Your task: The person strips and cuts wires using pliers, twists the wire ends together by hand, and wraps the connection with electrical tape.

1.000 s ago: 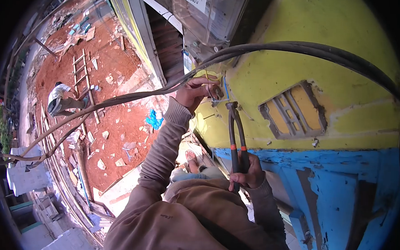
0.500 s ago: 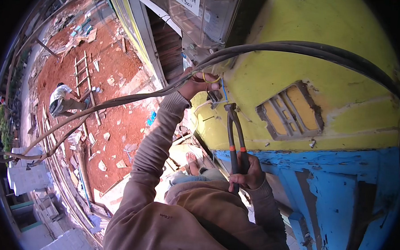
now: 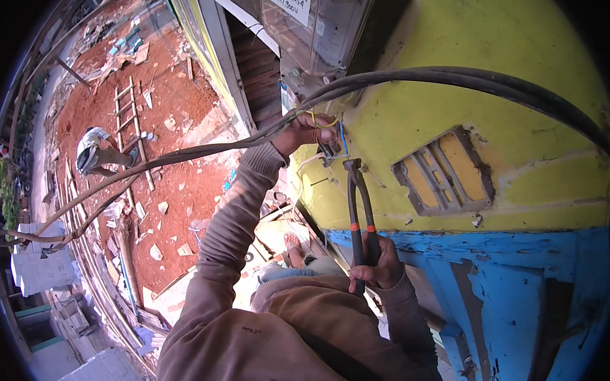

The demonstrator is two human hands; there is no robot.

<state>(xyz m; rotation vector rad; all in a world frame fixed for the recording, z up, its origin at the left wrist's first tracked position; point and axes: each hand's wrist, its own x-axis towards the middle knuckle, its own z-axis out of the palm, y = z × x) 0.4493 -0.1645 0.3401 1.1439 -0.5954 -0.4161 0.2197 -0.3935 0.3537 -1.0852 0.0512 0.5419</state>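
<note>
My left hand point(image 3: 303, 132) is raised below the electric meter point(image 3: 319, 31), its fingers pinched at a looped yellow wire point(image 3: 323, 122). A thin blue wire point(image 3: 344, 139) hangs just to the right of those fingertips. My right hand point(image 3: 378, 267) grips the dark handles of long pincers point(image 3: 354, 199) with orange bands. The pincers point up, and their head sits at the lower end of the blue wire; whether the jaws bite it I cannot tell. A small dark fitting point(image 3: 328, 151) lies against the wall between my left hand and the pincers.
Thick black cables point(image 3: 419, 74) arch across the view in front of the yellow wall point(image 3: 515, 43). A vent grille point(image 3: 445, 173) is set in that wall, above peeling blue boards point(image 3: 504, 294). On the red soil, a person point(image 3: 99, 151) bends near a wooden ladder point(image 3: 128, 115).
The view has shifted very slightly. My left hand has turned a little at the yellow wire, while my right hand keeps the pincers at nearly the same spot.
</note>
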